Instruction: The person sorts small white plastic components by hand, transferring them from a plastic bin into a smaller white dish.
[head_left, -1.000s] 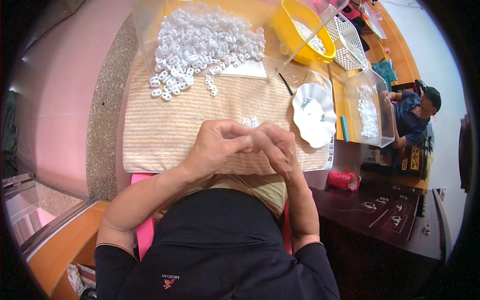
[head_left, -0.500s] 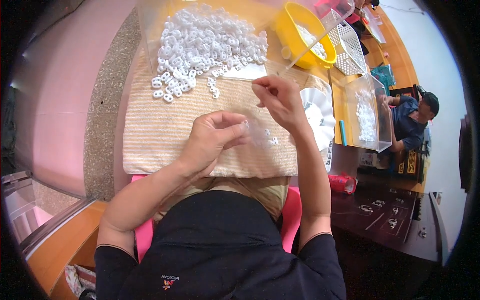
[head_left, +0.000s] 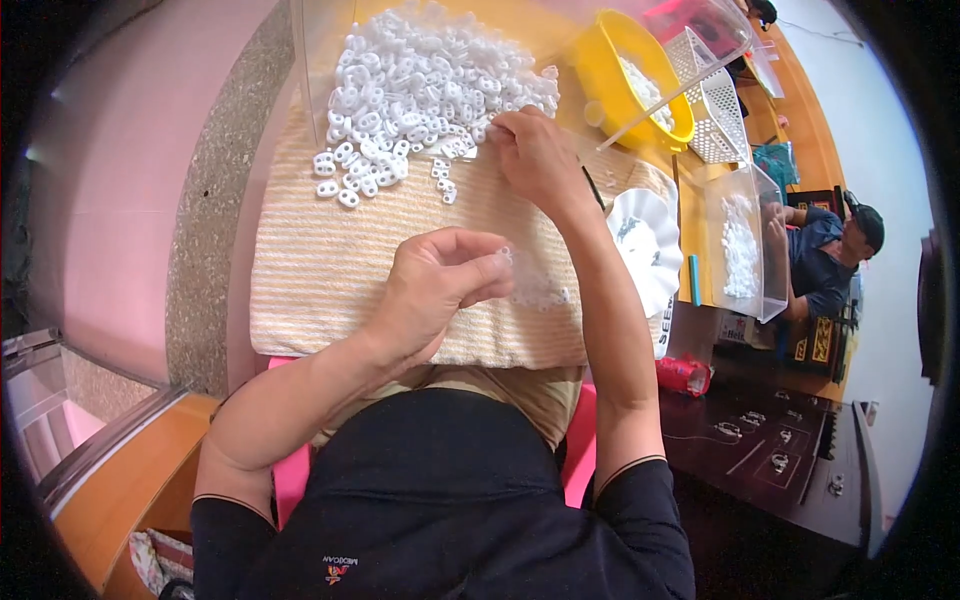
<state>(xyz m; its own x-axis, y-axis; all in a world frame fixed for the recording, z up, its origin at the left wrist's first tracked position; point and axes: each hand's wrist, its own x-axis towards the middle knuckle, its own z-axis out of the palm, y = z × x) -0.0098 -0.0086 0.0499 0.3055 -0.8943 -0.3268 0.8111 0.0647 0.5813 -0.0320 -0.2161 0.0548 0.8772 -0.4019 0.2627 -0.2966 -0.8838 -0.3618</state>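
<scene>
A large pile of small white two-hole plastic pieces (head_left: 430,85) lies at the far side of the striped towel (head_left: 320,270). At its right near edge my right hand (head_left: 540,160) reaches in with curled fingers. Its fingertips are against the pieces, and what they hold, if anything, is hidden. Over the middle of the towel, my left hand (head_left: 445,285) pinches a small whitish piece (head_left: 507,254) between thumb and fingers. Something blurred and translucent with small white bits (head_left: 545,296) shows just right of it. A few loose pieces (head_left: 444,182) lie in front of the pile.
Clear plastic walls surround the pile's far side. A yellow basin (head_left: 600,75) holding white pieces, a perforated white basket (head_left: 715,120) and a scalloped white dish (head_left: 640,225) stand to the right. Further right, a person (head_left: 825,245) sits by a clear bin (head_left: 765,250) of white pieces.
My right hand has moved forward from above the towel to the pile's edge. My left hand keeps its pinch, and the whole view has shifted slightly.
</scene>
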